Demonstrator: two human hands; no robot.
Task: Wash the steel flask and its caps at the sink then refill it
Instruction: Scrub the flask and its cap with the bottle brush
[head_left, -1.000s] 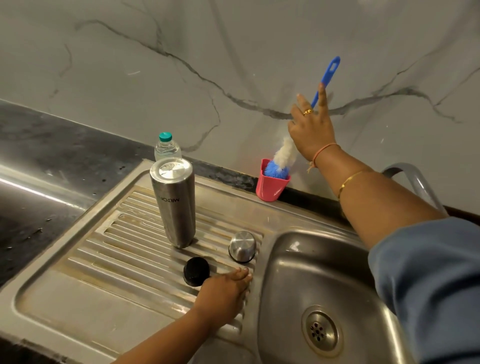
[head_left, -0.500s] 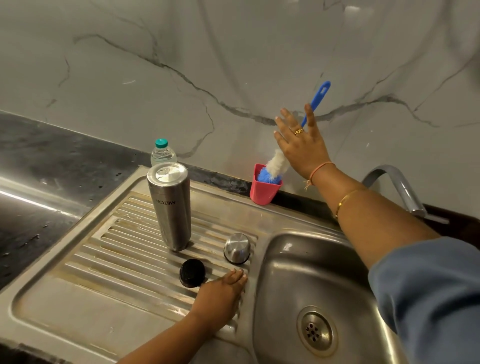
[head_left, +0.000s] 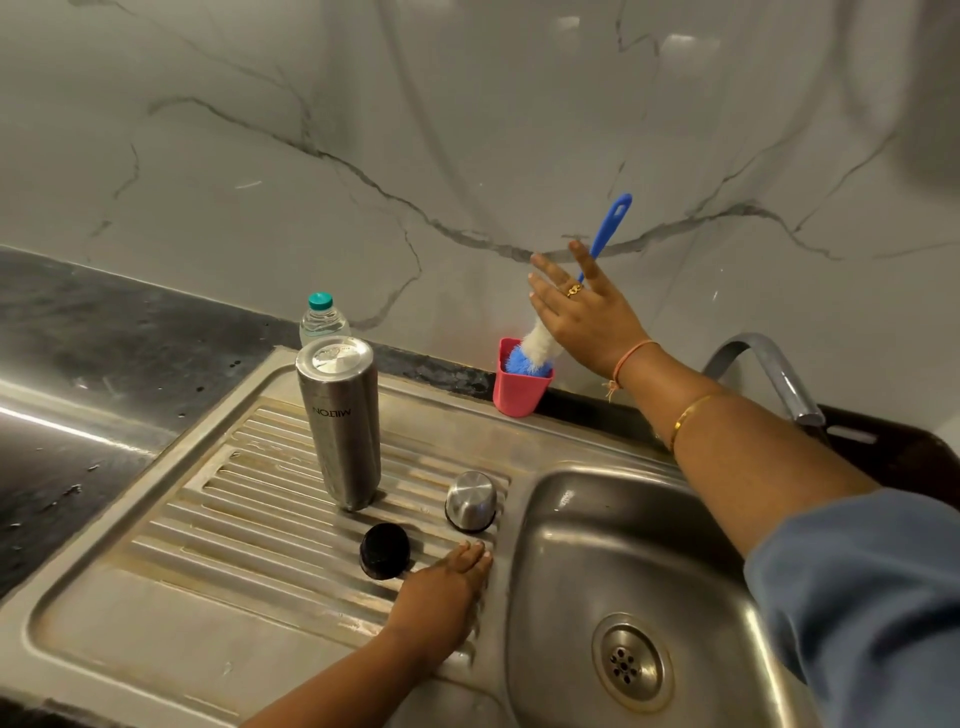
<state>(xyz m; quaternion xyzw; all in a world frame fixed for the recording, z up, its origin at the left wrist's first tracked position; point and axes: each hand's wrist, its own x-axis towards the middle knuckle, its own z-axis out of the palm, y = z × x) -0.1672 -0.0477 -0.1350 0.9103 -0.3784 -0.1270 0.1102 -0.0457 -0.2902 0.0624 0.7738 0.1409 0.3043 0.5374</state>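
While your two hands are out over the sink, one flask (head_left: 340, 421) stands upright on the ribbed drainboard (head_left: 249, 525), its lettering upside down and its lower end hidden against the ribs. Two caps lie just right of it, both apart from it: one steel cap (head_left: 471, 501) nearer the basin and one black cap (head_left: 385, 551) in front.

Your left hand (head_left: 441, 597) rests flat on the drainboard with its fingers straight, gripping nothing, its fingertips just beside the black cap and below the steel one.

Your right hand (head_left: 582, 312) is raised at the wall with its fingers spread and straight. One brush (head_left: 613, 223) stands head-down in one pink cup (head_left: 519, 389), and its blue handle runs behind that hand. The thumb is hidden, so you cannot tell whether the hand touches the handle.

One small water bottle (head_left: 323, 319) stands behind the flask, its lower half hidden by it. One tap (head_left: 769, 369) curves over the basin (head_left: 566, 551), partly covered by your right arm, which also hides the basin's right side. One drain (head_left: 631, 662) shows at the bottom.
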